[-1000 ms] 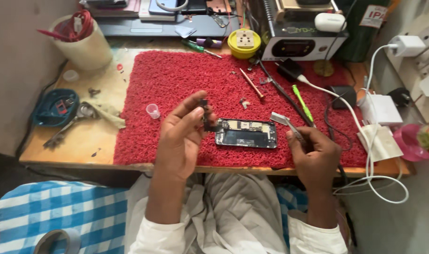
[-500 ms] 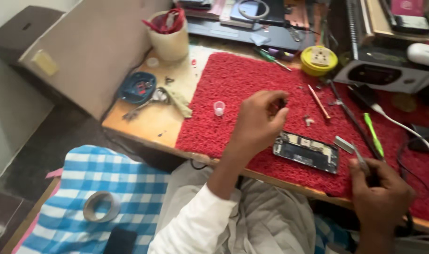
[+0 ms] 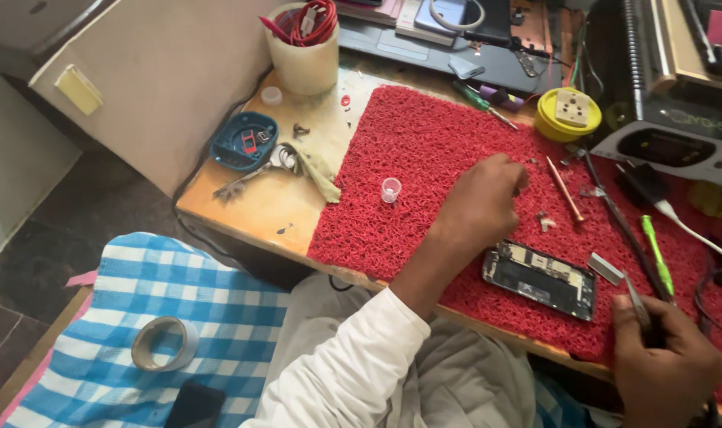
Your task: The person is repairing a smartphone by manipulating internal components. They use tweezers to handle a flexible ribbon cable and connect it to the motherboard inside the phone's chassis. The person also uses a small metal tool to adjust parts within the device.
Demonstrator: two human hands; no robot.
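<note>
An opened phone (image 3: 539, 277) with its insides showing lies on the red mat (image 3: 424, 158). My left hand (image 3: 480, 202) hovers over the mat just beyond the phone, its fingers curled under with the tips hidden. My right hand (image 3: 666, 364) is at the near right edge, closed around metal tweezers (image 3: 618, 276) whose flat tip points at the phone's right end. A small clear cup (image 3: 391, 189) stands on the mat to the left of my left hand.
A copper-coloured screwdriver (image 3: 565, 189), a green tool (image 3: 658, 254) and a yellow round tin (image 3: 567, 115) lie on the mat's right side. A cream cup of red cables (image 3: 301, 47), a blue dish (image 3: 243, 140) and keys (image 3: 254, 170) sit left. A tape roll (image 3: 164, 343) rests on checked cloth.
The view has swung to the left. My left hand has moved from beside the phone, where it pinched a small dark part, out over the mat. My right hand still holds the tweezers.
</note>
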